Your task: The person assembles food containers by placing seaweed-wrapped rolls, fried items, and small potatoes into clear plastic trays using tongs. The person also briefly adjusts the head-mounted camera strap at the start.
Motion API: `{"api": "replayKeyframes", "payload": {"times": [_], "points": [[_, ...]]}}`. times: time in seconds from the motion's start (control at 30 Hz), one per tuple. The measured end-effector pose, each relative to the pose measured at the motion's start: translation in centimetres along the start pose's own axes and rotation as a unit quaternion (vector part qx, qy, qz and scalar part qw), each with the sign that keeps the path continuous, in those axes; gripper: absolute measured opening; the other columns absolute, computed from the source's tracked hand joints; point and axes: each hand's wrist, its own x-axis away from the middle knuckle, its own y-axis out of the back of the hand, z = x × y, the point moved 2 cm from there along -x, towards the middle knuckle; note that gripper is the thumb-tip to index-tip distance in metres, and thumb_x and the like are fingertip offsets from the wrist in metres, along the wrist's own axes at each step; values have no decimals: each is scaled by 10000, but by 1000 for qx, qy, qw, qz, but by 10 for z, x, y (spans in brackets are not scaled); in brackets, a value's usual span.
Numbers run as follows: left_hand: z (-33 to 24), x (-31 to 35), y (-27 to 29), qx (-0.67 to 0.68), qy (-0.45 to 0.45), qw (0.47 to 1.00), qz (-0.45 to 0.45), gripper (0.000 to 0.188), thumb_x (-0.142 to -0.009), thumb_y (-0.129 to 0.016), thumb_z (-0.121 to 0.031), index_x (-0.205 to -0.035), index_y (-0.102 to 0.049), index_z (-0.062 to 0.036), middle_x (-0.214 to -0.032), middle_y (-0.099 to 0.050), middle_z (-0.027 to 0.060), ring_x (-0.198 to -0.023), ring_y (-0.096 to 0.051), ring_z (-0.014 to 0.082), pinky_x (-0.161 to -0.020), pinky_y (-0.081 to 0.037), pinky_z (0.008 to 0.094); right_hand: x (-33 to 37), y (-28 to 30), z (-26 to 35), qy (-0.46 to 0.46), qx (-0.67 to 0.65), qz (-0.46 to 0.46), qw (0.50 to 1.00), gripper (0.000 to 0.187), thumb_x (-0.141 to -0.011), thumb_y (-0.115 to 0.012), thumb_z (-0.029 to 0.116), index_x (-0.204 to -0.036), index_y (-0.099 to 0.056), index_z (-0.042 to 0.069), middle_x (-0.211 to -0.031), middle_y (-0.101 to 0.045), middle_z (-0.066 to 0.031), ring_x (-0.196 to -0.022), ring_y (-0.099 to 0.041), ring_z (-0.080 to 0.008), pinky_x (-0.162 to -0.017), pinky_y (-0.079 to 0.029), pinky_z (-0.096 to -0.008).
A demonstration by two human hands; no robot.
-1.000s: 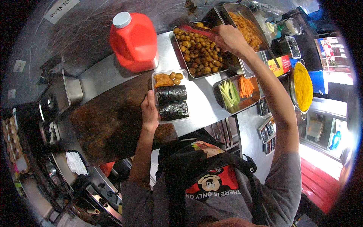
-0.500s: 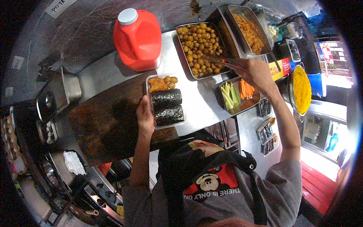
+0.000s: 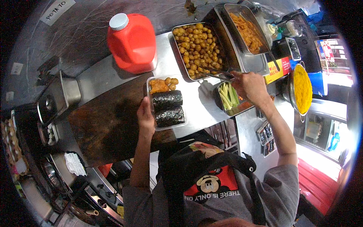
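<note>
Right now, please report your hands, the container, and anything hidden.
Left hand gripping clear container. Right hand holding tongs. Container holds two black rolls. Right hand hides part of vegetable tray.

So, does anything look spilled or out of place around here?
One thing: a brown blotch on the grey surface beyond the pan of brown balls. It looks odd, perhaps a stain, against the grey around it. I see no spill around the box in the left hand.

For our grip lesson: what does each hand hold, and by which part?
The left hand holds the clear container by its left side; the right hand, tongs by the handle end.
</note>
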Motion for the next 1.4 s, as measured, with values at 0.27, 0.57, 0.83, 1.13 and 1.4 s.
{"api": "replayKeyframes", "payload": {"times": [0.27,0.57,0.83,1.13,1.4], "points": [[-4,4,-5,6,18,1000,-8,429,-982,-508,-408,-1114,-617,-14,-1039,-642,27,-931,-574,93,-833,-456,247,4,0,4,16,30,-10,999,290,-843,-590,237,-1092,-678,119,-651,-649,-148,-606,-667,-306,-533,-526,-427],[-16,7,-12,1,71,997,2,439,-986,-500,-407,-1128,-610,-7,-1039,-637,37,-932,-571,110,-844,-450,258,-3,11,-10,87,104,5,991,396,-801,-623,233,-1193,-638,183,-746,-667,-94,-634,-657,-269,-520,-492,-381],[-17,4,-24,-7,69,998,-5,465,-986,-491,-417,-1142,-601,6,-1071,-643,60,-973,-589,130,-865,-461,275,-44,4,-7,193,121,17,974,451,-740,-644,180,-1191,-641,168,-766,-661,-60,-656,-653,-250,-522,-481,-370],[-12,-3,-26,9,96,995,-12,477,-992,-473,-432,-1114,-623,4,-1030,-639,47,-941,-560,122,-867,-439,277,-22,32,-21,177,96,-11,979,416,-765,-663,160,-1180,-653,131,-713,-650,-110,-640,-648,-264,-538,-470,-376],[-10,-11,-41,-34,72,997,-13,463,-1000,-457,-427,-1044,-630,1,-981,-621,19,-911,-528,117,-856,-421,274,14,58,-1,174,-54,-42,982,415,-734,-705,119,-1139,-658,41,-823,-685,-149,-665,-653,-310,-606,-509,-392]]}}
